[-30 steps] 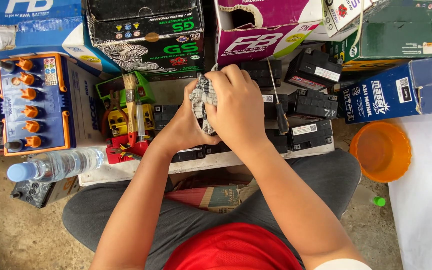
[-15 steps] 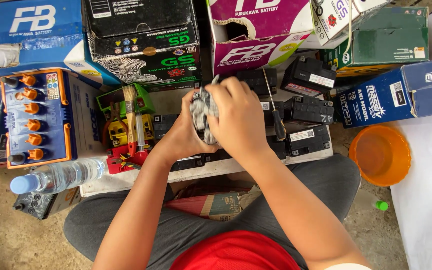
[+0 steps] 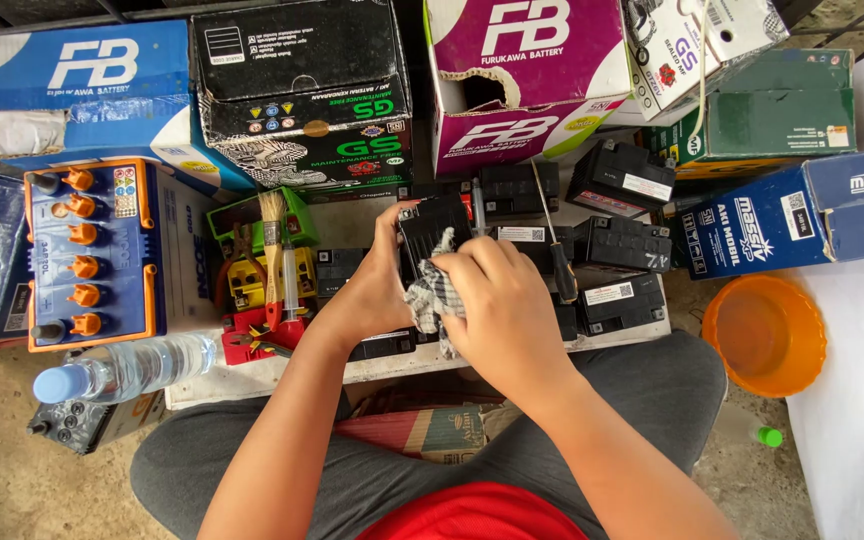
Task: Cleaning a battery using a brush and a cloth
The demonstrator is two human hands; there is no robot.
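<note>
My left hand (image 3: 377,285) grips a small black battery (image 3: 432,232) by its left side, holding it upright above the low white board (image 3: 282,375). My right hand (image 3: 502,300) presses a grey-and-white checked cloth (image 3: 432,298) against the battery's lower front face. Both forearms reach forward over my crossed legs in grey trousers. The battery's bottom is hidden behind the cloth and my fingers.
Several more small black batteries (image 3: 622,245) lie on the board with a screwdriver (image 3: 552,240). At left are a blue battery with orange caps (image 3: 87,250), a brush (image 3: 272,250), pliers, and a water bottle (image 3: 127,370). Cardboard boxes (image 3: 302,90) line the back; an orange bowl (image 3: 764,335) sits right.
The cloth, earlier bunched over the battery's top between both hands, has slid down with my right hand. The black battery's upper face now shows.
</note>
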